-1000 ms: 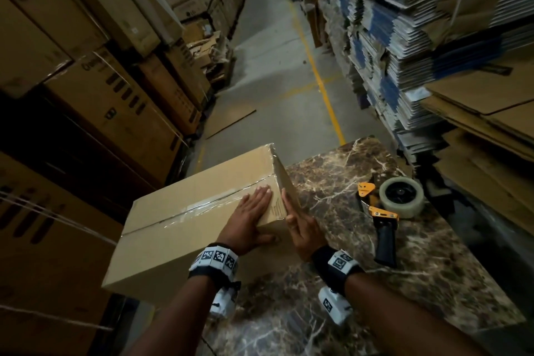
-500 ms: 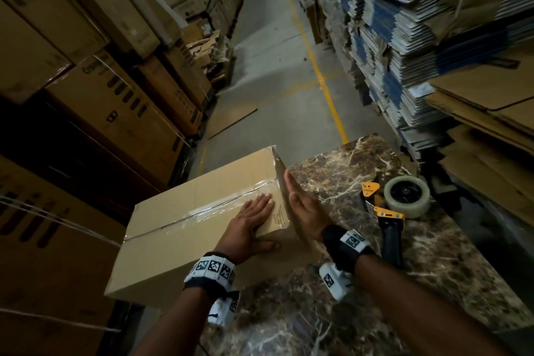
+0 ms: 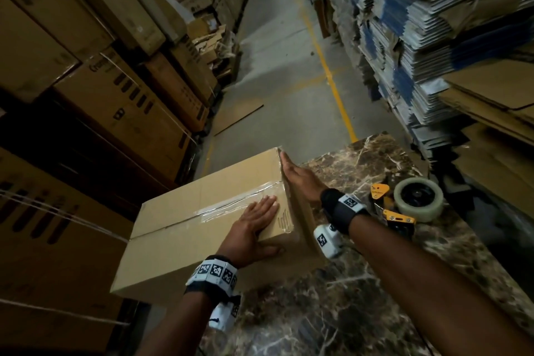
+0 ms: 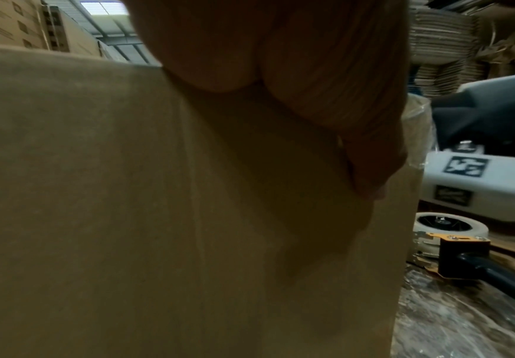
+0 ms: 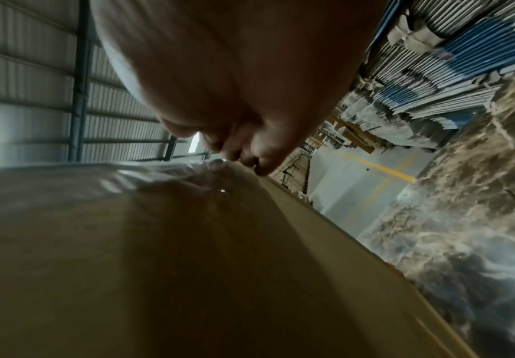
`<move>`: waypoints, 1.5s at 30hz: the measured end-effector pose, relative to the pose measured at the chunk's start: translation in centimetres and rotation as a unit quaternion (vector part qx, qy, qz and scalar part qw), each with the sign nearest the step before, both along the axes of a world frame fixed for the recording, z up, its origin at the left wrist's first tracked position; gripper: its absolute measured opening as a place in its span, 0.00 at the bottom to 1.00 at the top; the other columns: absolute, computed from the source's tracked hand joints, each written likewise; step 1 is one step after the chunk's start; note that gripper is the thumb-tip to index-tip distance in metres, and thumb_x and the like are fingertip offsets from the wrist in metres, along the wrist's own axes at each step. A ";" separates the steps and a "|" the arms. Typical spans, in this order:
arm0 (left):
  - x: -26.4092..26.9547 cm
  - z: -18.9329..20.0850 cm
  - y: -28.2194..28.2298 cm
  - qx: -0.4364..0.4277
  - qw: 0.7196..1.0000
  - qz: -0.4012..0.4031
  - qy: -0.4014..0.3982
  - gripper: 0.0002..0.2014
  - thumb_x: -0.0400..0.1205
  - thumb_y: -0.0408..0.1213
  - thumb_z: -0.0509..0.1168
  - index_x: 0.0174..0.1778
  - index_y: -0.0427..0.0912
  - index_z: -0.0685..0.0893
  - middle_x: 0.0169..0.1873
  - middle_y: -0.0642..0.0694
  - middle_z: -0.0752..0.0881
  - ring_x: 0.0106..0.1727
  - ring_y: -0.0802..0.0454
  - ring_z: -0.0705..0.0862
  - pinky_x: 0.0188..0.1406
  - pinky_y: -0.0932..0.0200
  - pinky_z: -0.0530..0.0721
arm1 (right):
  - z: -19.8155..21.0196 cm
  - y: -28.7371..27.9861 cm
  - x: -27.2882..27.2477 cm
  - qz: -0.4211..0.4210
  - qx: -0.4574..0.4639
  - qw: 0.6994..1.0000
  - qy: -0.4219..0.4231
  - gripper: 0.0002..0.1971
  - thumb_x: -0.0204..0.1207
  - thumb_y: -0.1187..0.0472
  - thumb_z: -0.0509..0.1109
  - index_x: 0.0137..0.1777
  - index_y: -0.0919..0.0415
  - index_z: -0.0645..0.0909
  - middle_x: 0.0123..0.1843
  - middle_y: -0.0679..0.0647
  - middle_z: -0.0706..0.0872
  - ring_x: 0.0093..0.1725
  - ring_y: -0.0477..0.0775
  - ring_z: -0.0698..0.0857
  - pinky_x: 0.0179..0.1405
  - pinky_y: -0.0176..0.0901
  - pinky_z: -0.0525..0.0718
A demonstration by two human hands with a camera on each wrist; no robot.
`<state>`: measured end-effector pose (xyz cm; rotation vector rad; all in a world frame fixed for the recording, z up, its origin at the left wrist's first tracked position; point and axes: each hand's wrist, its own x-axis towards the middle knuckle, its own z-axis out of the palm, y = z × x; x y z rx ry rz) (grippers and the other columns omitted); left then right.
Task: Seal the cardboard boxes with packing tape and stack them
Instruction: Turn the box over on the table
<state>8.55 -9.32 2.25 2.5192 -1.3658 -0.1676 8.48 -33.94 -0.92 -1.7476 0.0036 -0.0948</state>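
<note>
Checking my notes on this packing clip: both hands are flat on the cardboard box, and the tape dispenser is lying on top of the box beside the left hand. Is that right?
Not quite. The tape dispenser lies on the marble table, to the right of the cardboard box, not on it; the head view shows this. The left hand and right hand do lie flat on the box.

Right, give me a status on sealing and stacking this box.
Done: clear tape already runs along the top seam of the cardboard box. In hand: the left hand lies flat on top, the right hand presses the end face, and the tape dispenser lies aside on the marble table. Left: stacking; the box is on the table, overhanging its edge.
</note>
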 end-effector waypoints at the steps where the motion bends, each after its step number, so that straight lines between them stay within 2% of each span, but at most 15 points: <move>1: 0.0 0.0 0.0 -0.003 1.000 -0.001 -0.001 0.51 0.73 0.58 0.81 0.89 0.54 0.62 0.89 0.56 0.57 0.90 0.60 0.51 0.89 0.58 0.44 | -0.1 -0.1 0.7 0.012 -0.006 1.000 0.008 0.28 0.94 0.43 0.48 0.91 0.42 0.50 0.89 0.44 0.58 0.88 0.51 0.61 0.84 0.39 0.58; 3: 0.1 0.0 0.1 -0.009 1.000 -0.004 -0.001 0.51 0.72 0.58 0.81 0.89 0.53 0.62 0.89 0.56 0.58 0.90 0.59 0.52 0.89 0.59 0.44 | -0.7 0.1 1.2 0.025 -0.027 0.999 0.020 0.28 0.93 0.40 0.47 0.91 0.37 0.48 0.90 0.45 0.58 0.87 0.54 0.64 0.87 0.48 0.60; 6: 0.2 -0.1 0.0 -0.009 1.000 -0.008 -0.007 0.52 0.72 0.58 0.81 0.89 0.53 0.62 0.89 0.57 0.58 0.90 0.59 0.52 0.89 0.59 0.45 | -2.0 0.3 0.9 0.019 -0.027 0.998 0.044 0.29 0.91 0.37 0.46 0.91 0.38 0.49 0.89 0.53 0.65 0.84 0.59 0.70 0.85 0.52 0.66; 9: 0.0 -0.1 0.0 -0.010 1.000 -0.007 -0.002 0.51 0.73 0.58 0.81 0.89 0.53 0.62 0.89 0.56 0.58 0.90 0.58 0.53 0.89 0.57 0.46 | -2.3 -0.7 1.3 -0.025 -0.041 0.996 0.072 0.30 0.90 0.36 0.51 0.85 0.51 0.72 0.80 0.60 0.79 0.77 0.63 0.80 0.73 0.49 0.77; 10: 0.0 0.0 0.0 -0.010 1.000 -0.008 -0.002 0.51 0.73 0.58 0.81 0.89 0.52 0.62 0.89 0.56 0.58 0.90 0.58 0.53 0.90 0.57 0.46 | -2.1 -1.3 2.0 -0.041 -0.053 0.996 0.064 0.29 0.91 0.39 0.54 0.83 0.54 0.75 0.79 0.61 0.81 0.77 0.63 0.80 0.74 0.50 0.78; 15: 0.0 0.0 0.0 -0.010 1.000 -0.011 -0.007 0.50 0.74 0.58 0.80 0.89 0.53 0.61 0.89 0.57 0.57 0.90 0.57 0.53 0.89 0.60 0.44 | 0.6 -3.1 6.8 -0.068 -0.055 0.996 0.019 0.31 0.90 0.58 0.65 0.90 0.49 0.61 0.88 0.55 0.68 0.85 0.57 0.70 0.85 0.51 0.69; 18: -0.1 0.0 0.0 -0.006 1.000 -0.006 -0.005 0.49 0.75 0.57 0.79 0.89 0.54 0.60 0.89 0.58 0.56 0.90 0.60 0.50 0.88 0.63 0.42 | 1.2 -3.6 9.0 -0.018 -0.093 0.995 0.022 0.30 0.90 0.64 0.64 0.90 0.49 0.63 0.88 0.54 0.68 0.86 0.56 0.68 0.86 0.49 0.66; 21: 0.0 -0.1 0.1 -0.004 1.000 -0.004 -0.002 0.49 0.75 0.58 0.78 0.89 0.55 0.60 0.89 0.57 0.56 0.90 0.60 0.50 0.88 0.61 0.41 | 1.2 -4.0 9.9 0.005 -0.108 0.994 0.025 0.22 0.90 0.67 0.63 0.81 0.53 0.78 0.80 0.56 0.80 0.80 0.56 0.77 0.78 0.41 0.71; 23: 0.1 -0.2 0.1 -0.004 1.000 -0.007 -0.008 0.50 0.74 0.57 0.79 0.89 0.54 0.60 0.89 0.57 0.56 0.90 0.60 0.51 0.88 0.62 0.42 | 1.2 -4.0 10.1 -0.017 -0.112 0.993 0.022 0.16 0.88 0.66 0.66 0.72 0.57 0.86 0.71 0.57 0.88 0.71 0.54 0.85 0.76 0.42 0.76; 26: 0.3 -0.2 0.0 -0.003 1.000 -0.005 -0.011 0.51 0.73 0.56 0.80 0.89 0.54 0.61 0.89 0.58 0.57 0.90 0.60 0.50 0.88 0.62 0.42 | 0.9 -3.5 9.8 -0.091 -0.117 0.989 -0.001 0.12 0.85 0.66 0.71 0.64 0.61 0.91 0.61 0.58 0.93 0.61 0.53 0.89 0.73 0.43 0.81; 30: 0.5 -0.3 0.0 -0.010 1.000 -0.006 -0.009 0.51 0.72 0.56 0.82 0.89 0.53 0.62 0.89 0.56 0.59 0.90 0.60 0.52 0.89 0.61 0.43 | 0.6 -2.4 9.4 -0.123 -0.149 0.981 -0.010 0.13 0.85 0.66 0.68 0.62 0.61 0.92 0.60 0.59 0.93 0.62 0.57 0.90 0.66 0.37 0.80; 33: 0.5 -0.3 -0.1 -0.013 1.000 -0.002 -0.005 0.52 0.70 0.55 0.83 0.88 0.52 0.63 0.88 0.56 0.59 0.90 0.60 0.52 0.88 0.62 0.44 | 0.9 -1.6 8.5 -0.078 -0.212 0.974 -0.006 0.12 0.85 0.67 0.61 0.58 0.60 0.85 0.59 0.67 0.91 0.60 0.69 0.87 0.54 0.45 0.79; 37: 0.6 -0.3 -0.2 -0.015 1.000 0.003 0.005 0.53 0.69 0.53 0.84 0.88 0.54 0.63 0.88 0.56 0.59 0.90 0.60 0.52 0.88 0.62 0.43 | 0.1 -1.3 6.1 -0.008 -0.232 0.972 0.033 0.26 0.85 0.70 0.57 0.82 0.58 0.71 0.70 0.72 0.84 0.67 0.73 0.84 0.66 0.50 0.80; 41: 0.8 -0.4 -0.4 -0.013 1.000 0.006 0.005 0.54 0.68 0.52 0.84 0.88 0.55 0.62 0.88 0.58 0.59 0.90 0.60 0.52 0.88 0.61 0.44 | -0.2 -0.9 2.0 0.042 -0.228 0.972 0.036 0.28 0.88 0.69 0.58 0.87 0.55 0.64 0.74 0.68 0.82 0.68 0.68 0.84 0.67 0.49 0.80; 45: 0.5 -0.3 -0.6 -0.012 1.000 0.013 -0.001 0.53 0.70 0.57 0.82 0.88 0.55 0.61 0.88 0.58 0.57 0.89 0.63 0.51 0.87 0.63 0.43 | 0.0 0.2 -2.4 0.085 -0.280 0.955 0.056 0.38 0.88 0.67 0.58 0.92 0.50 0.44 0.73 0.71 0.81 0.66 0.70 0.84 0.67 0.60 0.83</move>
